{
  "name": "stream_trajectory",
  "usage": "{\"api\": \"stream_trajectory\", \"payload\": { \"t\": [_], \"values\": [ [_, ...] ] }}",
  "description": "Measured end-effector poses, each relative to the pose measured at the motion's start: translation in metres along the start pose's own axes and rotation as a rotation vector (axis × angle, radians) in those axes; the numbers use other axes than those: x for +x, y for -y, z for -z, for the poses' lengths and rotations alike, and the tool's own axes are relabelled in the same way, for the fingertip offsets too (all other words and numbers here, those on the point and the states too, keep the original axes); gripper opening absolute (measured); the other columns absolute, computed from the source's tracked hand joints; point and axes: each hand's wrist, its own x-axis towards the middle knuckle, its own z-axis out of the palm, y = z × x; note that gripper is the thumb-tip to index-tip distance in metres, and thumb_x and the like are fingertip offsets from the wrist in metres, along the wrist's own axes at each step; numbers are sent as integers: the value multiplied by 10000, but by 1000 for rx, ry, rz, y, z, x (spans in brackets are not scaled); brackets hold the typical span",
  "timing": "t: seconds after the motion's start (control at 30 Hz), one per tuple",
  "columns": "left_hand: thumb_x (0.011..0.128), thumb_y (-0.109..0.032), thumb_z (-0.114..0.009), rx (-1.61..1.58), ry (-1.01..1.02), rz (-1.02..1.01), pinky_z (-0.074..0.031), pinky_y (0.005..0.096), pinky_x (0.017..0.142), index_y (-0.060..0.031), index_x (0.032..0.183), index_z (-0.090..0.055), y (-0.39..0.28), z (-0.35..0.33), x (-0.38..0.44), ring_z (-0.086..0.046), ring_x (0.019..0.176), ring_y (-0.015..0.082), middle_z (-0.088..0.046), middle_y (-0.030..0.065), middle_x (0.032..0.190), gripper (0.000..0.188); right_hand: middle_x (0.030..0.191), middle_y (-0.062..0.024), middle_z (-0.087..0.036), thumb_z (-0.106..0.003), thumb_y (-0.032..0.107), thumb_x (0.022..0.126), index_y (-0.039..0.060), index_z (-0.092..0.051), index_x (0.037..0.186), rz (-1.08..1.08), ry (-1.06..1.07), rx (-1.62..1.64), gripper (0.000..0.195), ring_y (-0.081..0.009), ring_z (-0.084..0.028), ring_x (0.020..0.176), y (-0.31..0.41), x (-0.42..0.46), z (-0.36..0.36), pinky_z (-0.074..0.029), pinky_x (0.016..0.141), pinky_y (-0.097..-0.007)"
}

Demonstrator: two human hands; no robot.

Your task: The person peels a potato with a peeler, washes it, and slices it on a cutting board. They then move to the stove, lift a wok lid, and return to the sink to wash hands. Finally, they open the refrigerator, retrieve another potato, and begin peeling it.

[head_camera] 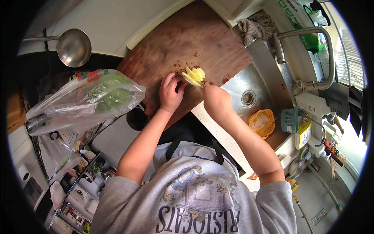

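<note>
A dark wooden cutting board [181,44] lies before me, its lower right corner over the sink. On it are several pale yellow slices [197,73], perhaps potato or ginger, with small peel-like bits around them. My right hand [216,99] is closed on a knife, whose handle is hidden in my fist; its narrow-looking blade [191,82] reaches left along the near side of the slices. My left hand [172,92] rests on the board by the blade's left end, fingers curled; whether a piece is under the fingertips cannot be told.
A clear plastic bag of greens [114,93] stands left of the board. A metal ladle [74,47] hangs at upper left. Right are a steel sink [238,87] with an orange basket [267,128], a faucet [331,58], a striped cloth [257,27] and a blue basket [289,120].
</note>
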Motion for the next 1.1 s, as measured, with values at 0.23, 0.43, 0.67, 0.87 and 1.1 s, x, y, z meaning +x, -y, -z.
{"api": "stream_trajectory", "payload": {
  "t": [0.23, 0.43, 0.67, 0.87, 1.1],
  "values": [
    [812, -55, -802, -15, 49, 19, -529, 421, 920, -64, 1006, -697, 3, 1, -3, -646, 1050, 327, -673, 100, 1118, 220, 903, -219, -730, -589, 51, 872, 18, -684, 903, 3, -5, 71, 105, -426, -720, 888, -5, 23, -25, -581, 749, -505],
    [803, -46, -807, -22, 28, 16, -531, 418, 933, -63, 1005, -690, 4, 0, -5, -649, 1060, 327, -671, 101, 1120, 234, 857, -181, -752, -623, 56, 872, 43, -708, 884, -7, -17, 4, 88, -377, -754, 829, -12, 4, -20, -607, 711, -465],
    [806, -45, -804, -12, 47, 0, -523, 422, 936, -67, 1031, -667, -1, 3, -2, -638, 1078, 329, -658, 105, 1143, 264, 856, -176, -745, -626, 54, 846, 43, -709, 891, 40, -97, 29, 95, -381, -748, 822, -13, 22, -37, -607, 705, -471],
    [797, -48, -808, 0, 53, -13, -522, 428, 959, -70, 1032, -664, 3, 1, -4, -634, 1104, 342, -652, 126, 1171, 276, 917, -202, -737, -584, 74, 883, 27, -714, 914, 17, -3, 56, 143, -405, -721, 879, -12, 10, -20, -585, 759, -489],
    [799, -49, -801, 2, 61, -4, -519, 437, 963, -64, 1054, -653, 5, -1, -5, -629, 1113, 359, -647, 137, 1183, 296, 876, -177, -750, -634, 38, 858, 37, -713, 882, 4, 45, 7, 83, -374, -752, 847, -6, 21, -19, -610, 715, -456]
  ]
}}
